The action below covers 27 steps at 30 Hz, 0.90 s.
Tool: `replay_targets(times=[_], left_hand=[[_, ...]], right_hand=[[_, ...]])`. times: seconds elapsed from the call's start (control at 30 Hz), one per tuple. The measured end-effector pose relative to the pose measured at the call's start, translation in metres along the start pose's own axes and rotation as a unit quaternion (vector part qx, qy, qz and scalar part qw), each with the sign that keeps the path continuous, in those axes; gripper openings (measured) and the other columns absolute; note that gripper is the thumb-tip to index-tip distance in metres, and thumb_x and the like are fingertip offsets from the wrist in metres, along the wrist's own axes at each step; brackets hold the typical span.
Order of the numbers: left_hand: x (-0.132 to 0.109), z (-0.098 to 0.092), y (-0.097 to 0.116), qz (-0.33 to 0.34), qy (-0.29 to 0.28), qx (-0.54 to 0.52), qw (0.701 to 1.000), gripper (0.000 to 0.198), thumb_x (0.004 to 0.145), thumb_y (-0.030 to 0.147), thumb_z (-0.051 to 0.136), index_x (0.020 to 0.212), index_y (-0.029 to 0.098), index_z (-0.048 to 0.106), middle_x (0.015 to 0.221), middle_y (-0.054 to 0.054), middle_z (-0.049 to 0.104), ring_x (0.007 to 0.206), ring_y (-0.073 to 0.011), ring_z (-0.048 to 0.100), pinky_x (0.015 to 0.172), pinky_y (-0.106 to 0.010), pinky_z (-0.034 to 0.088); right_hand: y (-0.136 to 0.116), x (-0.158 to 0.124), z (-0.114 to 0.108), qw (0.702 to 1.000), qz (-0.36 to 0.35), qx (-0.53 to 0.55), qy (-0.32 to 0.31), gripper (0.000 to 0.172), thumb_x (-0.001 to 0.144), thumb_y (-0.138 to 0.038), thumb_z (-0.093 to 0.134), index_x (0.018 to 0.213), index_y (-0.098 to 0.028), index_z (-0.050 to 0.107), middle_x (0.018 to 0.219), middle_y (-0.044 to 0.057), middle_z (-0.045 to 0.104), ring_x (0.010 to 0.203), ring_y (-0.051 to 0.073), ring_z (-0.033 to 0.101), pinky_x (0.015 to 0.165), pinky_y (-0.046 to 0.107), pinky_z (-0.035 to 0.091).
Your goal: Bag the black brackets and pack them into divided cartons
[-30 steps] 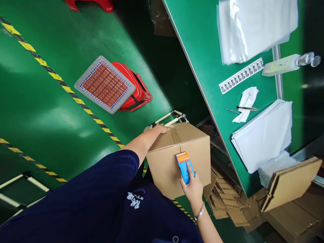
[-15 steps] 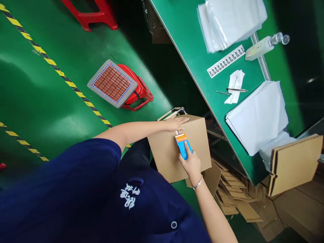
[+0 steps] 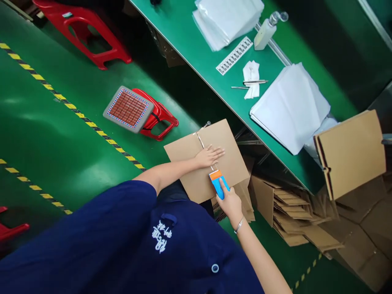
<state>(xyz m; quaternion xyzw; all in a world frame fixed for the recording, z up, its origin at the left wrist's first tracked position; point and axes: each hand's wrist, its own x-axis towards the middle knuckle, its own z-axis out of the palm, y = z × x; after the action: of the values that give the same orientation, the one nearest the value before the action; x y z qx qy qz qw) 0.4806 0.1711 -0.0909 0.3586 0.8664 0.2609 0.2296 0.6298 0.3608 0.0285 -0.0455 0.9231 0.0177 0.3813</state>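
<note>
A brown cardboard box (image 3: 190,153) rests in front of me, its closed top facing up with a strip of clear tape along the seam. My left hand (image 3: 208,156) lies flat on the top, fingers stretched out, just beside the seam. My right hand (image 3: 229,201) grips a blue tool with an orange head (image 3: 218,182), index finger along its back. The orange end presses on the seam at the near edge of the box top.
A green worktable (image 3: 199,45) at the upper right carries stacked clear bags (image 3: 228,18), white sheets (image 3: 290,108), a bottle (image 3: 266,30), tweezers and a label strip. Flattened cartons (image 3: 350,153) lean and lie at the right. Red stools (image 3: 88,34) and a cushioned one (image 3: 128,108) stand on the green floor.
The box now shows its top face where earlier its side faced me. The blue tool has run up from the side to the top edge. My left hand slid to the middle.
</note>
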Motion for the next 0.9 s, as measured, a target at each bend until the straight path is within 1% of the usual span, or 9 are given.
replay_targets(times=[0.17,0.23,0.37,0.43,0.5,0.6,0.73,0.8,0.9], left_hand=[[0.005,0.008,0.015,-0.034,0.010,-0.024,0.999,0.055,0.095,0.032,0.037,0.149,0.021,0.035,0.157,-0.006,0.029,0.147,-0.0273,0.020,0.119,-0.052,-0.002],[0.014,0.014,0.033,-0.052,0.017,-0.045,0.998,0.056,0.094,0.029,0.037,0.149,0.018,0.035,0.156,-0.009,0.031,0.146,-0.0277,0.023,0.119,-0.053,0.002],[0.031,0.046,0.080,-0.057,0.030,-0.061,0.996,0.057,0.096,0.025,0.022,0.152,0.013,0.022,0.157,-0.010,0.030,0.146,-0.0188,0.024,0.121,-0.039,0.017],[0.032,0.061,0.090,-0.022,0.014,-0.069,0.997,0.060,0.096,0.028,0.023,0.153,0.010,0.019,0.158,-0.011,0.026,0.147,-0.0182,0.020,0.121,-0.037,0.016],[0.028,0.069,0.091,0.078,-0.056,-0.084,0.992,0.064,0.093,0.036,0.031,0.152,0.012,0.024,0.158,-0.010,0.026,0.147,-0.0206,0.020,0.122,-0.039,0.009],[0.025,0.071,0.086,0.225,-0.224,-0.132,0.939,0.059,0.088,0.043,0.043,0.145,0.029,0.041,0.153,0.001,0.038,0.144,-0.0184,0.029,0.122,-0.035,0.001],[0.029,0.073,0.087,0.213,-0.367,-0.167,0.890,0.051,0.080,0.044,0.055,0.131,0.043,0.055,0.143,0.010,0.051,0.140,-0.0142,0.037,0.121,-0.028,0.006],[0.033,0.075,0.090,0.207,-0.407,-0.139,0.879,0.054,0.079,0.043,0.055,0.133,0.041,0.054,0.146,0.008,0.048,0.141,-0.0159,0.035,0.122,-0.030,0.005],[0.037,0.081,0.094,0.231,-0.463,-0.081,0.852,0.061,0.080,0.039,0.052,0.141,0.034,0.048,0.152,0.004,0.038,0.144,-0.0194,0.030,0.122,-0.034,0.004]], right_hand=[[0.031,-0.028,0.038,0.999,0.004,0.029,-0.017,0.065,0.091,-0.040,0.050,0.151,-0.037,0.025,0.094,0.005,0.052,0.066,0.015,0.059,0.055,0.023,0.041],[0.036,-0.031,0.048,0.999,0.001,0.043,-0.002,0.065,0.090,-0.039,0.051,0.151,-0.037,0.025,0.094,0.005,0.053,0.067,0.016,0.060,0.055,0.023,0.042],[0.039,-0.035,0.063,0.998,-0.012,0.064,0.025,0.067,0.090,-0.039,0.053,0.151,-0.038,0.024,0.093,0.005,0.053,0.066,0.015,0.058,0.057,0.023,0.042],[0.045,-0.045,0.075,0.997,-0.014,0.072,0.026,0.067,0.090,-0.039,0.053,0.151,-0.037,0.025,0.092,0.006,0.054,0.066,0.015,0.057,0.058,0.023,0.043],[0.060,-0.065,0.093,0.996,-0.008,0.081,0.018,0.064,0.090,-0.037,0.053,0.150,-0.037,0.029,0.092,0.006,0.056,0.067,0.016,0.056,0.060,0.024,0.044],[0.098,-0.111,0.130,0.995,0.004,0.102,-0.012,0.063,0.088,-0.035,0.054,0.148,-0.038,0.034,0.095,0.007,0.057,0.068,0.017,0.057,0.058,0.024,0.045],[0.146,-0.168,0.186,0.990,0.016,0.134,-0.041,0.060,0.087,-0.032,0.057,0.144,-0.038,0.041,0.092,0.009,0.060,0.070,0.019,0.059,0.058,0.025,0.044],[0.153,-0.170,0.209,0.986,0.033,0.155,-0.041,0.059,0.086,-0.030,0.059,0.143,-0.038,0.044,0.094,0.010,0.061,0.069,0.019,0.060,0.057,0.024,0.041],[0.147,-0.125,0.226,0.974,0.038,0.222,-0.031,0.060,0.080,-0.024,0.066,0.138,-0.030,0.051,0.101,0.012,0.064,0.067,0.015,0.060,0.058,0.022,0.038]])
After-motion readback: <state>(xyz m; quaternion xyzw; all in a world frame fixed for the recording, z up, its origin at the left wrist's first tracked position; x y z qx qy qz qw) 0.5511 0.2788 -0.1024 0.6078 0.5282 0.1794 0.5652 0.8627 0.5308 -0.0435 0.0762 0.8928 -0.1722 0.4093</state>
